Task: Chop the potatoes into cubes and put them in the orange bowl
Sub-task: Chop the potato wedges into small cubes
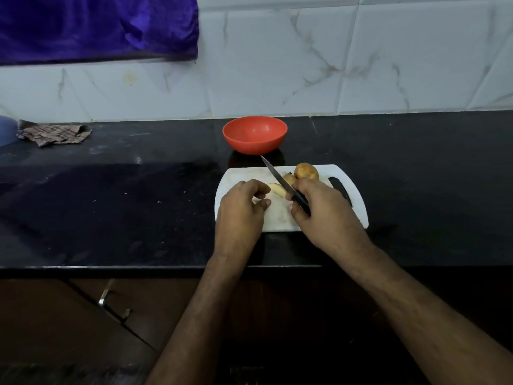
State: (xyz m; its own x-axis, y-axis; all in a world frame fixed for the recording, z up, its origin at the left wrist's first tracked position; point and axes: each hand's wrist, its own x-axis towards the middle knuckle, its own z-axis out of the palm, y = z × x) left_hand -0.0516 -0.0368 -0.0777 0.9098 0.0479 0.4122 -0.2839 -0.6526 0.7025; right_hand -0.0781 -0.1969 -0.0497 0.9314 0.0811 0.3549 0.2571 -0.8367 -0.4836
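A white cutting board (352,195) lies on the black counter. On it my left hand (243,207) pinches a pale cut potato piece (277,189) between curled fingers and thumb. My right hand (319,209) grips the black handle of a knife (273,173), its blade slanting up and left over the cut piece toward the bowl. A whole brown potato (305,170) and a smaller piece (289,178) sit at the board's far edge. The orange bowl (254,134) stands just beyond the board, with nothing seen inside.
The black counter (125,207) stretches left and right of the board. A crumpled checked cloth (54,133) and a blue object (7,132) lie at far left by the tiled wall. A cabinet handle (112,304) shows below the counter edge.
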